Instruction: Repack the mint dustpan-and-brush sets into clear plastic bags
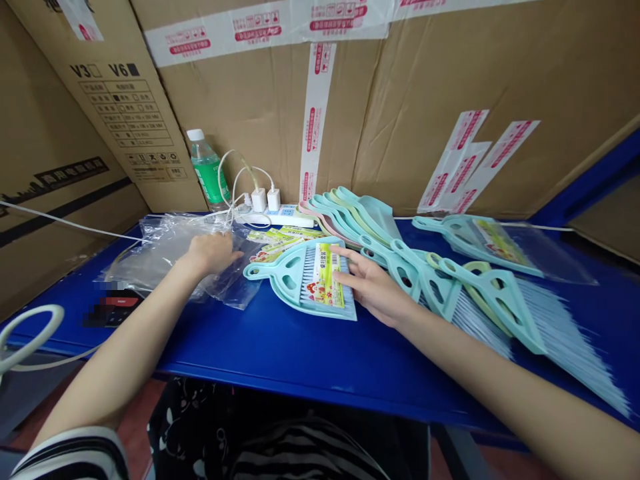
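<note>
Right fingers (347,277) rest on mint dustpan (286,275); left hand (213,253) presses plastic bag (163,250).

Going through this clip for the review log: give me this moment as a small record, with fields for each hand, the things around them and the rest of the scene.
Left hand: resting on a clear plastic bag
Right hand: fingers on a mint plastic dustpan-and-brush set
Things: paper labels behind the set; more brush sets fanned out to the right; one set in a bag
Rest: blue table, power strip, two white chargers, water bottle, taped cardboard cartons
</note>
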A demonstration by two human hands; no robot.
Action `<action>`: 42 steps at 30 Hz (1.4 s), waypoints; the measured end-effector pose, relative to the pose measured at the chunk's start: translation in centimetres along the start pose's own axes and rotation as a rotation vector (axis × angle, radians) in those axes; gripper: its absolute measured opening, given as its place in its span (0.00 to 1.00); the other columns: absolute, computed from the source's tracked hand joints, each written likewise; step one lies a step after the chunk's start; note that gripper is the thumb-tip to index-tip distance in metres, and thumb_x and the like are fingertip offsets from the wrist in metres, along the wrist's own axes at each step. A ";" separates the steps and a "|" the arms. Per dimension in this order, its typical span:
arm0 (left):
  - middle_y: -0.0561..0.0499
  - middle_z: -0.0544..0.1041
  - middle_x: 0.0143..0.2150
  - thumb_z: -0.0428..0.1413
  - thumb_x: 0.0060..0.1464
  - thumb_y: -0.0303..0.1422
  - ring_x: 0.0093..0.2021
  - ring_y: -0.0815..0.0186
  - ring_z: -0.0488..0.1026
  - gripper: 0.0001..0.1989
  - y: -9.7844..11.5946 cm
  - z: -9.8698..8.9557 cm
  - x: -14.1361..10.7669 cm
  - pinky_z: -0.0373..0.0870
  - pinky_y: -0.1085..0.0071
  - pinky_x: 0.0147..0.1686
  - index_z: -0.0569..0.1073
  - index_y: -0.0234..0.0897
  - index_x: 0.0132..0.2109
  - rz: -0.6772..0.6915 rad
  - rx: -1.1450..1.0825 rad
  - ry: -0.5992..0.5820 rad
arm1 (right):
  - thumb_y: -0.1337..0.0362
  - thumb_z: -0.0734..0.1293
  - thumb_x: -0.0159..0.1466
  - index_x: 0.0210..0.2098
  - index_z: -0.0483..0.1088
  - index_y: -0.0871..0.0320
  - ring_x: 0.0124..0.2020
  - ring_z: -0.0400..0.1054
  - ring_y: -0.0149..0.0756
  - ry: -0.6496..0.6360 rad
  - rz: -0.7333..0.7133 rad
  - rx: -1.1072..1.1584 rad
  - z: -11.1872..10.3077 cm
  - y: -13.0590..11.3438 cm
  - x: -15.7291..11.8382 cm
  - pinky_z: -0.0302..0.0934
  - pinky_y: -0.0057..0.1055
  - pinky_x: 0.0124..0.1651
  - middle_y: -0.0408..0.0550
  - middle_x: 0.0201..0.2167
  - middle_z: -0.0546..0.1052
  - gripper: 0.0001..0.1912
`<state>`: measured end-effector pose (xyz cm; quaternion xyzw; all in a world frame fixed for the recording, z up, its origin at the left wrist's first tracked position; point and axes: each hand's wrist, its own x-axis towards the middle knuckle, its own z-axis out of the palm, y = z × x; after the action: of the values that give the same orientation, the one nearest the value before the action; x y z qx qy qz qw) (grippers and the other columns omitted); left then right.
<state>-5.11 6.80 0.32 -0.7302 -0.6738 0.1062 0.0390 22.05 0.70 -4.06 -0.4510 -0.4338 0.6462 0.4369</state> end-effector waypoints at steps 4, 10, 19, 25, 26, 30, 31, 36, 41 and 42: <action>0.32 0.75 0.51 0.44 0.62 0.46 0.51 0.46 0.74 0.25 2.2 -1.3 -1.2 0.69 0.59 0.46 0.68 0.30 0.55 0.060 0.081 -0.057 | 0.73 0.65 0.59 0.61 0.60 0.52 0.49 0.73 0.41 0.068 0.012 -0.007 0.4 -0.6 -0.3 0.71 0.42 0.49 0.50 0.53 0.75 0.32; 0.38 0.80 0.40 0.43 0.62 0.41 0.40 0.53 0.77 0.21 2.9 -0.7 -1.5 0.68 0.65 0.37 0.68 0.30 0.53 0.174 0.018 -0.079 | 0.75 0.64 0.58 0.61 0.59 0.54 0.48 0.73 0.41 0.133 0.035 -0.013 0.9 -1.2 -0.6 0.72 0.40 0.46 0.51 0.52 0.75 0.32; 0.41 0.79 0.35 0.40 0.64 0.36 0.36 0.57 0.76 0.18 3.2 -0.4 -1.0 0.64 0.67 0.33 0.73 0.34 0.42 0.191 0.022 -0.040 | 0.76 0.62 0.53 0.60 0.58 0.52 0.48 0.73 0.41 0.125 0.005 0.023 0.9 -1.2 -0.6 0.71 0.39 0.46 0.48 0.50 0.76 0.36; 0.42 0.79 0.35 0.40 0.63 0.32 0.36 0.59 0.76 0.18 3.1 -0.5 -1.0 0.64 0.68 0.33 0.73 0.36 0.39 0.197 0.031 0.000 | 0.75 0.61 0.51 0.62 0.57 0.51 0.48 0.73 0.41 0.130 -0.022 0.017 0.8 -0.9 -0.4 0.70 0.41 0.50 0.47 0.49 0.76 0.39; 0.41 0.79 0.36 0.39 0.63 0.32 0.37 0.58 0.76 0.18 3.1 -0.6 -1.1 0.64 0.67 0.33 0.73 0.35 0.39 0.190 0.037 -0.005 | 0.75 0.61 0.51 0.62 0.56 0.50 0.48 0.73 0.41 0.130 -0.026 0.016 0.7 -0.8 -0.4 0.69 0.41 0.51 0.46 0.49 0.77 0.39; 0.39 0.79 0.37 0.39 0.62 0.32 0.38 0.56 0.77 0.17 3.1 -1.0 -1.2 0.64 0.66 0.34 0.72 0.35 0.38 0.149 0.035 0.024 | 0.74 0.61 0.51 0.62 0.57 0.47 0.49 0.73 0.41 0.089 -0.066 0.001 0.1 -0.5 -0.2 0.69 0.42 0.52 0.44 0.49 0.77 0.40; 0.40 0.79 0.35 0.40 0.62 0.32 0.37 0.57 0.77 0.16 3.1 -1.1 -1.3 0.64 0.66 0.34 0.72 0.35 0.37 0.151 0.010 0.045 | 0.74 0.61 0.51 0.62 0.57 0.47 0.49 0.72 0.41 0.073 -0.075 -0.001 0.0 -0.4 -0.2 0.69 0.42 0.52 0.44 0.49 0.77 0.39; 0.52 0.74 0.21 0.40 0.60 0.31 0.22 0.66 0.71 0.13 3.1 -1.3 -1.6 0.64 0.71 0.28 0.64 0.39 0.30 0.237 -0.328 -0.002 | 0.73 0.62 0.50 0.60 0.59 0.49 0.51 0.72 0.42 0.043 -0.060 0.028 -0.1 -0.1 -0.1 0.68 0.43 0.53 0.45 0.50 0.76 0.38; 0.57 0.70 0.18 0.40 0.60 0.30 0.15 0.72 0.66 0.11 3.2 -0.8 -1.4 0.65 0.74 0.25 0.58 0.40 0.28 0.324 -0.623 -0.063 | 0.75 0.63 0.50 0.56 0.63 0.50 0.53 0.70 0.42 0.070 -0.006 0.030 0.3 -0.4 -0.3 0.64 0.43 0.58 0.45 0.49 0.76 0.34; 0.57 0.70 0.17 0.40 0.60 0.30 0.15 0.73 0.66 0.11 3.2 -0.6 -1.3 0.65 0.74 0.24 0.57 0.40 0.28 0.343 -0.676 -0.073 | 0.75 0.63 0.50 0.56 0.63 0.50 0.53 0.70 0.41 0.073 0.000 0.030 0.3 -0.4 -0.3 0.63 0.43 0.58 0.46 0.49 0.76 0.34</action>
<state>-1.92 5.30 0.43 -0.7999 -0.5397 -0.0909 -0.2464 21.90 0.44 -3.54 -0.4676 -0.4078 0.6358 0.4592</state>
